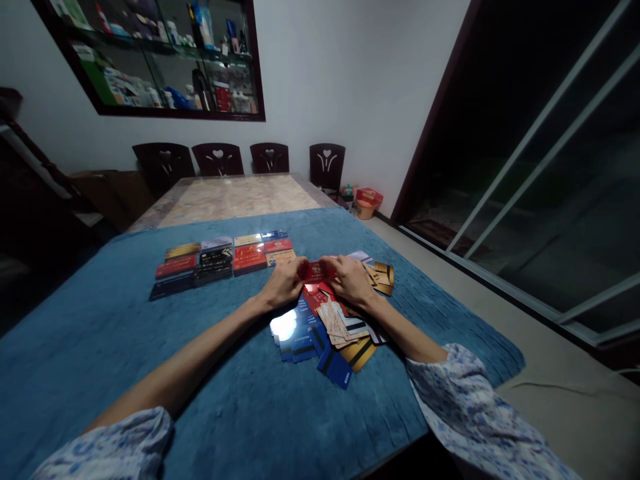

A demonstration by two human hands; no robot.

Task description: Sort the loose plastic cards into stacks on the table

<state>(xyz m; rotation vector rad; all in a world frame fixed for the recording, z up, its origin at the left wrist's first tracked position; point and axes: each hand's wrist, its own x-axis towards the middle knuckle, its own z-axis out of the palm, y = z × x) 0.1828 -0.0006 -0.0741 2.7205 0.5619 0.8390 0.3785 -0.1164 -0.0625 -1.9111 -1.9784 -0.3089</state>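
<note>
Between my two hands is a red card (315, 271), possibly more than one stacked together. My left hand (284, 281) is closed on its left end, and my right hand (351, 280) grips the right end. Below and around the hands spreads a loose pile of cards: blue cards (334, 365), beige cards (331, 323), a gold card (361, 353) and more red ones, overlapping at odd angles. Further gold cards (384, 277) lie beyond my right hand. To the left, sorted stacks stand in rows, among them red cards (249, 257), black cards (214, 265) and dark blue cards (172, 287).
A blue cloth (240, 400) covers the near part of the long table, with a patterned tabletop (240, 197) past it. Several dark chairs (326, 163) line the far side. An orange bucket (366, 208) stands on the floor at the right, before a sliding glass door (540, 167).
</note>
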